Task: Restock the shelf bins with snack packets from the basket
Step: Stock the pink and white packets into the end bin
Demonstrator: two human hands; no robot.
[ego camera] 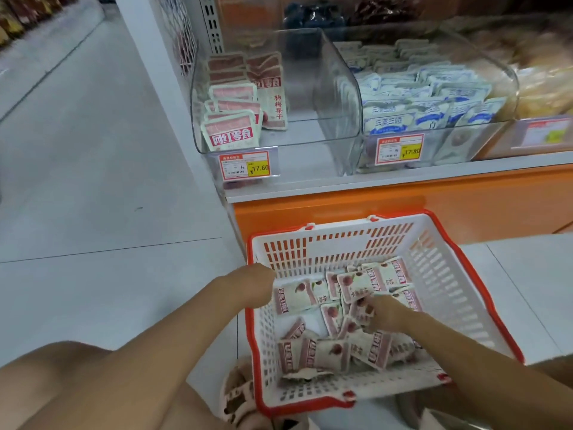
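A white basket with a red rim (483, 308) stands on the floor below the shelf and holds several pink-and-white snack packets (328, 352). My left hand (252, 285) bends over the basket's left rim; its fingers are hidden, and it seems to hold a packet (294, 297) raised beside it. My right hand (386, 313) is down among the packets in the middle of the basket, fingers curled on one (356, 287). The left clear shelf bin (338, 97) holds matching packets (231, 131) only on its left side.
A second clear bin (505, 76) to the right is full of blue-and-white packets. Price tags (245, 166) hang on the bin fronts. The orange shelf base (465, 200) rises just behind the basket. Grey aisle floor (93, 150) opens to the left. My knee (62, 383) is at lower left.
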